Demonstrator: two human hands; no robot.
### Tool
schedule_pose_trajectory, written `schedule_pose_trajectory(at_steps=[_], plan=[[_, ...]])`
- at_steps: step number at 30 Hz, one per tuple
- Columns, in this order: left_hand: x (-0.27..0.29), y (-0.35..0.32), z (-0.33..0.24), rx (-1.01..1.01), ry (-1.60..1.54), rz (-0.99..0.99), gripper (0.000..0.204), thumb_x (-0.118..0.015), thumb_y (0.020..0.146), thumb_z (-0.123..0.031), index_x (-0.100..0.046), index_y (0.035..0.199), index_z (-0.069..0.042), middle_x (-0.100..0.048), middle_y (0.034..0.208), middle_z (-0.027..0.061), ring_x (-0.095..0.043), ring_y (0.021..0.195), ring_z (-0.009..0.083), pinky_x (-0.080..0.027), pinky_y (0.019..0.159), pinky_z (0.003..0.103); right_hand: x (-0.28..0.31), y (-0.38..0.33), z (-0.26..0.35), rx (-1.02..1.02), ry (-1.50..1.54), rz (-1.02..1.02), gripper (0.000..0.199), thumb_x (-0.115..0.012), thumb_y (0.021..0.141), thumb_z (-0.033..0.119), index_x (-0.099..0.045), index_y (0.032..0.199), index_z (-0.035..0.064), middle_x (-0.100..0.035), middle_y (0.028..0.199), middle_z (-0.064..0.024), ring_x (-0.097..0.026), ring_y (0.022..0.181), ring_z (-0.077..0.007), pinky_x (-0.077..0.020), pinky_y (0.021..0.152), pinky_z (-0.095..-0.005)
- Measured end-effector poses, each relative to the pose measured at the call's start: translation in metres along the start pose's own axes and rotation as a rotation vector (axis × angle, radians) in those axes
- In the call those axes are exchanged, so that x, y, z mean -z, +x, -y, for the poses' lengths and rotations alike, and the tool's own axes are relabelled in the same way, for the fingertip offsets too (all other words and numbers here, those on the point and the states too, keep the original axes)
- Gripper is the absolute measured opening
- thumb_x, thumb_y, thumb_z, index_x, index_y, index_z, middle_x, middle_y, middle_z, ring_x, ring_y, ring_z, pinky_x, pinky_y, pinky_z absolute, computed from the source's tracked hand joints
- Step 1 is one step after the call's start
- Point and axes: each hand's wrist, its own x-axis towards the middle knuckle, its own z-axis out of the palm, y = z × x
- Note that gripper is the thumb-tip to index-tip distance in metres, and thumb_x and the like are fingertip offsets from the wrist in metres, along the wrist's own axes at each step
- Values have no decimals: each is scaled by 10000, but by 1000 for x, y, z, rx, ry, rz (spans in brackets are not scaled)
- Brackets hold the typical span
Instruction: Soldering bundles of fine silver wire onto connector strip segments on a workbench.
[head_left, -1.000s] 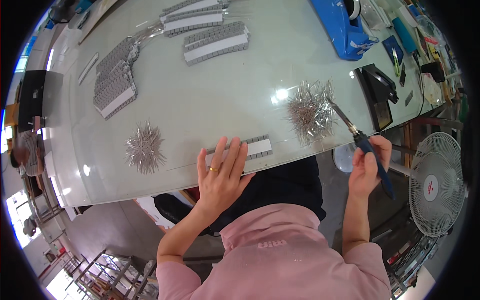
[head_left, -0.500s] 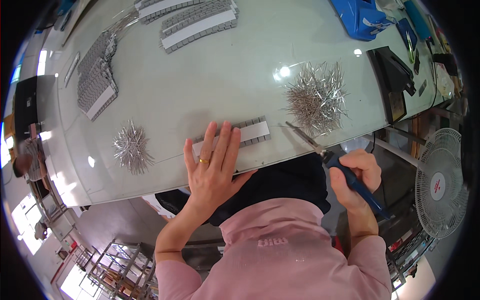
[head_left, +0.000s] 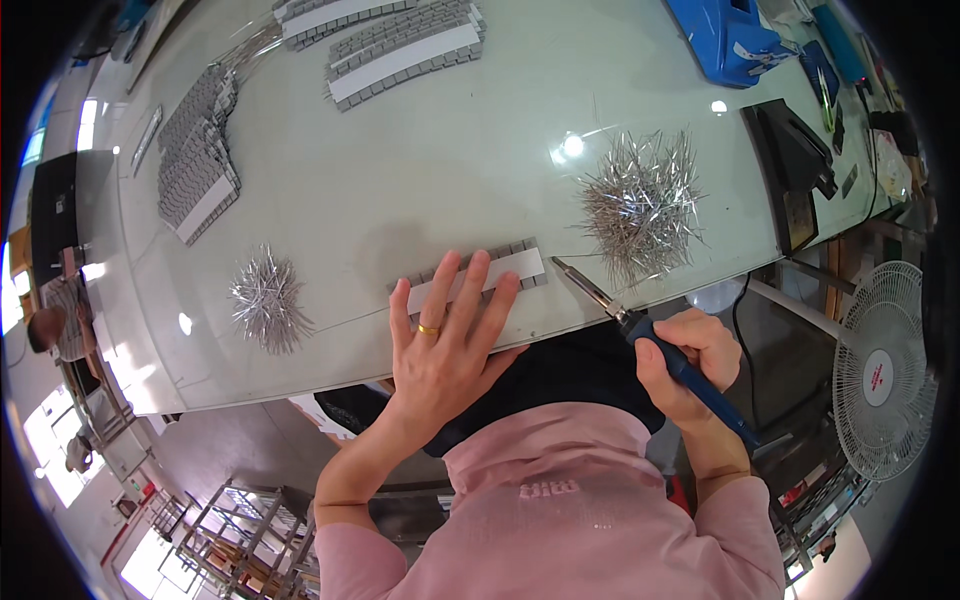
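My left hand (head_left: 445, 340), a ring on one finger, lies flat with its fingers stretched across a short strip of small grey pieces with a white band (head_left: 520, 264), which sits near the table's front edge. Part of the strip is hidden beneath the fingers. In my right hand (head_left: 695, 360) is a soldering iron (head_left: 650, 336) with a dark blue handle. Its thin tip points up and left, close to the strip's right end; whether it touches a thin wire there I cannot tell. Right of the tip lies a large heap of silvery wire pieces (head_left: 642, 205).
A smaller silvery heap (head_left: 268, 300) lies to the left. Stacked grey strips (head_left: 200, 160) and banded strips (head_left: 405, 60) are farther back. At right stand a black soldering-iron stand (head_left: 785, 165), a blue device (head_left: 725, 45) and, beyond the table edge, a fan (head_left: 878, 370).
My right hand has moved left, bringing the iron's tip closer to the strip's right end. My left hand has shifted slightly right over the strip, its fingers a little more spread.
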Motion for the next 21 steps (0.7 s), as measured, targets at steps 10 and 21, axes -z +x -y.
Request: schedule_pose_trajectory(at_steps=[10, 21], plan=[[0, -1, 2, -4, 27, -6, 709, -703, 766, -491, -496, 1382, -206, -441, 1457, 61, -366, 1373, 245, -186, 1092, 583, 4, 3, -1, -83, -34, 37, 231, -783, 741, 41, -592, 871, 33, -647, 690, -99, -609, 561, -140, -438, 483, -231], [-3, -2, 4, -7, 17, -1, 734, -698, 768, -491, -467, 1405, -208, -421, 1472, 61, -340, 1395, 252, -141, 1104, 596, 8, 10, -1, -240, 67, 30, 191, -761, 781, 40, -584, 848, 15, -607, 676, -35, -543, 579, -55, -408, 514, -202]])
